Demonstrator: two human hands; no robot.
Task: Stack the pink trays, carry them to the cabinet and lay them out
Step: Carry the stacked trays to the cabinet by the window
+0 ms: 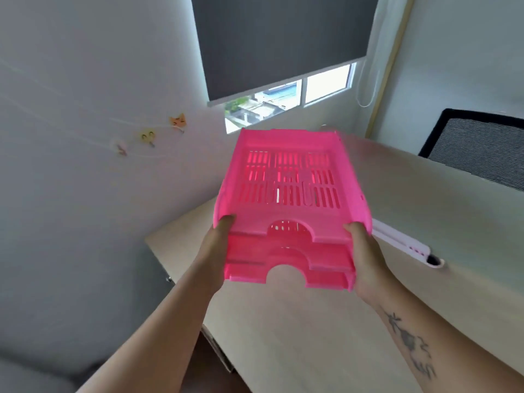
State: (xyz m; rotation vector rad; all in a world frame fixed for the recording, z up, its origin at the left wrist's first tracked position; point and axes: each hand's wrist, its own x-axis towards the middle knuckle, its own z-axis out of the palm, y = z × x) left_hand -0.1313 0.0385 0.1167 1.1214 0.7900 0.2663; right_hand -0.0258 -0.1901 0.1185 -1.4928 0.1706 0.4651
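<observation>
Head view: pink trays held up over desk

Stack of pink trays [289, 205] is in the air, gripped at both near corners, above the desk's [326, 321] left part. Long axis runs away from the person toward the window [283, 97]; notched front ends face the camera, far end tipped up. Left hand [218, 245] wraps the left side, thumb on the top tray's rim. Right hand [363, 251] does the same on the right. White holder [408, 245] lies just right of the stack, near the desk's right edge. Chair [479, 148] stands beyond the desk's far edge. Desk's near part is bare; wall [85, 109] close on the left.
</observation>
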